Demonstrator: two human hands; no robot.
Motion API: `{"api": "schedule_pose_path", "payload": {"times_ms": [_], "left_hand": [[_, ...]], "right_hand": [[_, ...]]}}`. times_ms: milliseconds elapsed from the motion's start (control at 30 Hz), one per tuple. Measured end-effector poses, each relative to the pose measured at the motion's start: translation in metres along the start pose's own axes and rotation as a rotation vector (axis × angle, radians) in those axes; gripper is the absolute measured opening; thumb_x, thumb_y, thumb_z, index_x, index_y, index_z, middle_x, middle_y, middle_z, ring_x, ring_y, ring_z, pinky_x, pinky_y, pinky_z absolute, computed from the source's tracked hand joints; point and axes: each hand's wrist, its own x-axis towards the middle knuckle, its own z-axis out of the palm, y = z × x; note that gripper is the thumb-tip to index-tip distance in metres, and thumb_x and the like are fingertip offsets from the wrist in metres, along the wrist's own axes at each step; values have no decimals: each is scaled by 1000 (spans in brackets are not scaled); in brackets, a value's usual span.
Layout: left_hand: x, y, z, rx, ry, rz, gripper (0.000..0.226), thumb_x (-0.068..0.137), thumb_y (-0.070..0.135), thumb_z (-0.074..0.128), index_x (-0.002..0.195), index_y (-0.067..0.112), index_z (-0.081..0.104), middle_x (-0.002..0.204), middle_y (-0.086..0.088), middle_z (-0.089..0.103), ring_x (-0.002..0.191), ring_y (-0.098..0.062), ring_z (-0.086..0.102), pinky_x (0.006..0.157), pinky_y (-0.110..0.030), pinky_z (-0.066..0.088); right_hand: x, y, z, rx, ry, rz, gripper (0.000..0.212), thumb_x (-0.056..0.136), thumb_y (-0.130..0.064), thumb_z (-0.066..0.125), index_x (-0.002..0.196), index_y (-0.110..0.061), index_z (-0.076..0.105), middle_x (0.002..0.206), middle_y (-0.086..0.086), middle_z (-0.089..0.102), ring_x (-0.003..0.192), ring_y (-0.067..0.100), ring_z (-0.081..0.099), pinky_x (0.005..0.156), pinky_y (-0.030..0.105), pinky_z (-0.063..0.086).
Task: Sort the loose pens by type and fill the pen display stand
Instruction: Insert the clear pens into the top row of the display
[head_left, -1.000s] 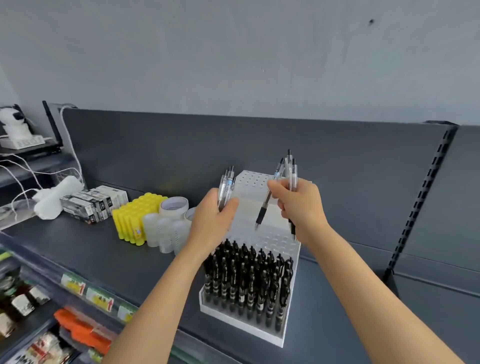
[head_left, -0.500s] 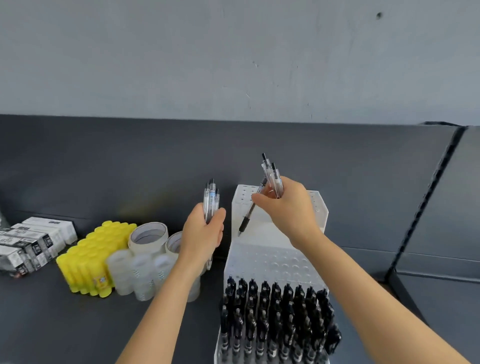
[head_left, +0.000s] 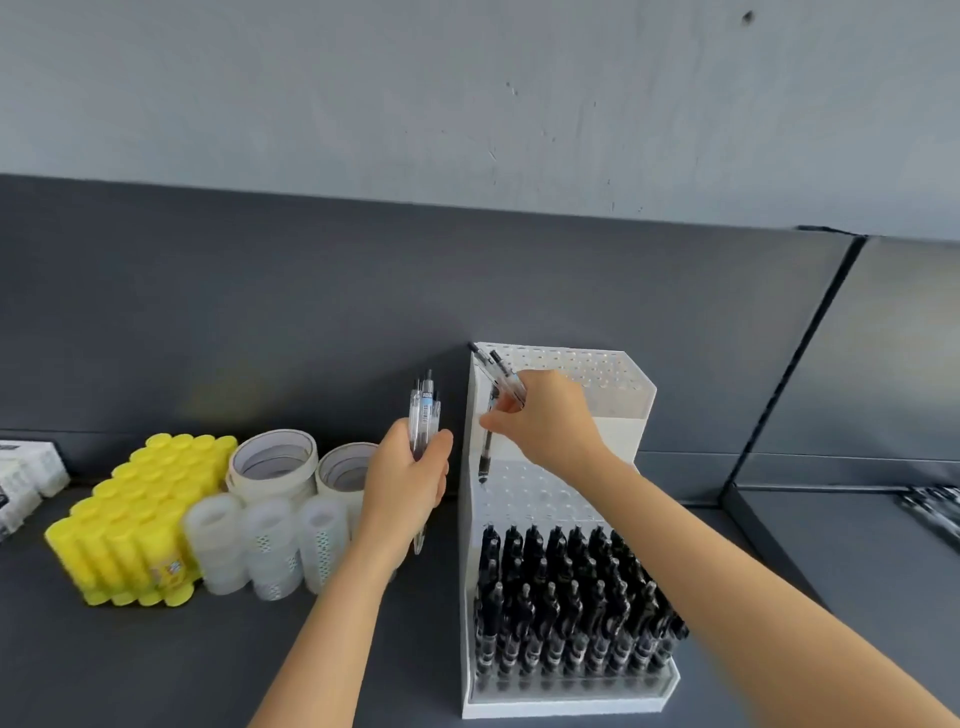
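A white tiered pen display stand (head_left: 613, 384) sits on the dark shelf. Its lowest tier is packed with several black pens (head_left: 566, 597); the middle and top tiers show bare holes. My left hand (head_left: 410, 483) holds a small bundle of clear pens (head_left: 425, 415) upright, just left of the stand. My right hand (head_left: 545, 421) grips a few clear pens (head_left: 498, 369) and points one black-gripped pen (head_left: 485, 452) tip-down over the left end of the middle tier.
Left of the stand are a block of yellow glue sticks (head_left: 140, 519), three clear tubes (head_left: 265, 545) and two tape rolls (head_left: 272, 462). White boxes (head_left: 23, 478) lie at the far left. More loose pens (head_left: 932, 512) lie on the right-hand shelf behind a divider.
The view has shifted down and closer to the stand. My right hand has dropped from above the top tier toward the middle tier, turning one pen tip-down. My left hand keeps its bundle.
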Motion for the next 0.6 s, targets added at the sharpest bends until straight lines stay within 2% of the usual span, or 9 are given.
{"api": "schedule_pose_path", "payload": {"times_ms": [133, 267, 333, 433, 500, 600], "left_hand": [[-2, -1, -3, -31, -10, -10, 13, 95, 14, 52, 83, 10, 48, 63, -5, 45, 49, -12, 38, 42, -22, 32], [-5, -5, -4, -54, -19, -21, 12, 95, 17, 53, 87, 8, 50, 61, -2, 47, 47, -9, 40, 42, -20, 34], [-7, -7, -4, -53, -24, -28, 12, 96, 18, 54, 90, 8, 52, 61, -1, 50, 46, -7, 42, 42, -19, 36], [-7, -10, -2, -57, -20, -34, 12, 96, 19, 54, 94, 7, 53, 62, -2, 50, 47, -8, 42, 43, -20, 36], [-7, -11, 0, -58, -26, -33, 12, 96, 18, 54, 94, 6, 53, 62, -2, 49, 48, -9, 42, 43, -20, 35], [-7, -11, 3, -63, -39, -33, 14, 96, 18, 54, 96, 5, 52, 63, -4, 48, 49, -10, 42, 42, -20, 35]], "right_hand": [[0, 4, 10, -16, -43, 8, 22, 79, -19, 71, 69, -11, 54, 59, -2, 49, 50, 12, 42, 46, 22, 36], [-5, 3, 6, 4, -19, -9, 32, 83, -30, 69, 68, -11, 48, 58, -4, 45, 50, 12, 38, 47, 23, 31], [-8, 1, 0, 110, 20, 15, 32, 88, -32, 60, 70, -9, 46, 60, -3, 44, 51, 13, 34, 50, 25, 30], [-8, -3, -14, 433, 94, 141, 20, 88, -18, 48, 79, -2, 54, 68, 5, 53, 57, 18, 40, 55, 32, 36], [-8, -6, -22, 603, 114, 189, 17, 85, -10, 48, 73, -3, 58, 65, 5, 53, 61, 19, 46, 58, 33, 40], [-8, -4, -29, 575, 103, 180, 25, 89, -20, 52, 73, -8, 67, 65, 1, 50, 66, 15, 48, 67, 29, 42]]}}
